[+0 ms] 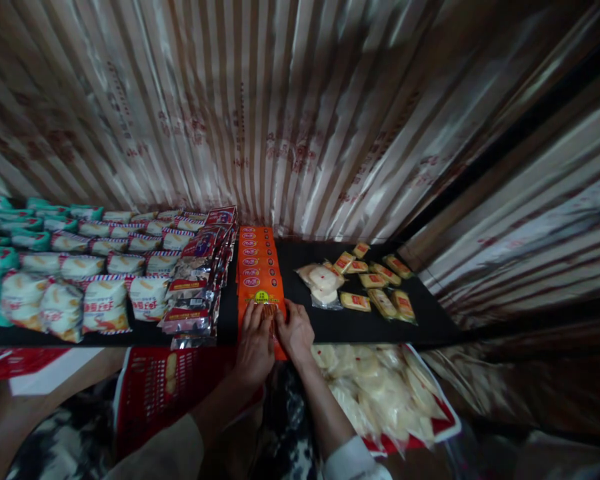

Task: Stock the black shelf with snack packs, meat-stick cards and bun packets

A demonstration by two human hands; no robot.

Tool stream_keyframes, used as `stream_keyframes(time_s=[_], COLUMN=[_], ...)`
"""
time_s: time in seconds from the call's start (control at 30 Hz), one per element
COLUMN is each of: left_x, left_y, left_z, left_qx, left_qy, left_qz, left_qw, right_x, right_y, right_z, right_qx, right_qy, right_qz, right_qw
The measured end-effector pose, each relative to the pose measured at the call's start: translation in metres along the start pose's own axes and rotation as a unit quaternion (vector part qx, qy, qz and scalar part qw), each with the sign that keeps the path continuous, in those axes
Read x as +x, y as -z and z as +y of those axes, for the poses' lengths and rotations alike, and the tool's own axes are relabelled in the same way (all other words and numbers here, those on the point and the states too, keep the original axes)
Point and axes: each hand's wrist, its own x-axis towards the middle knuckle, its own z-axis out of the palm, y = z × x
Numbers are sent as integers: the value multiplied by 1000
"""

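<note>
An overlapping row of orange snack packets [257, 252] runs from the back of the black shelf to its front edge. On the nearest packet, which has a yellow-green round label, rest both hands. My left hand [255, 343] covers its left part, fingers bent over the top. At its right edge, my right hand [296, 330] grips with curled fingers, the thumb side close to the left hand. The packet's lower part sticks out past the shelf edge between my wrists. Left of it is a stack of shiny dark red packets [193, 283].
White puffed bags [105, 303] and green bags [30, 239] fill the left of the shelf [300, 253]. At right lie clear-wrapped round flat pieces [324, 283] and several small yellow packs [380, 299]. Below is a red carton [453, 427] of clear bags. Striped sheeting [260, 120] hangs behind.
</note>
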Motion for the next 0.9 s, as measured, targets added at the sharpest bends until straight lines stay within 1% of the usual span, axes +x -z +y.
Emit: stream_keyframes(time_s=[0.07, 0.13, 0.27, 0.43, 0.6, 0.77, 0.9], left_x=[12, 24, 37, 37, 35, 33, 33], left_y=[-4, -10, -21, -24, -28, -33, -32], left_z=[7, 12, 16, 14, 13, 11, 11], left_qx=[10, 27, 57, 77, 87, 106, 102], left_qy=[25, 53, 84, 84, 97, 87, 88], left_qz=[-21, -29, -15, 7, -4, -11, -20], left_qw=[999, 998, 995, 994, 992, 990, 991], right_x=[1, 2, 4, 8, 9, 9, 5], right_y=[3, 5, 6, 5, 2, 3, 4], right_z=[1, 3, 8, 14, 19, 20, 16], right_qx=[6, 15, 31, 53, 91, 111, 116], right_qy=[-1, 1, 18, 17, 15, 16, 21], right_qz=[-7, -10, -6, -9, -6, -6, 16], right_qw=[1000, 1000, 999, 998, 996, 994, 993])
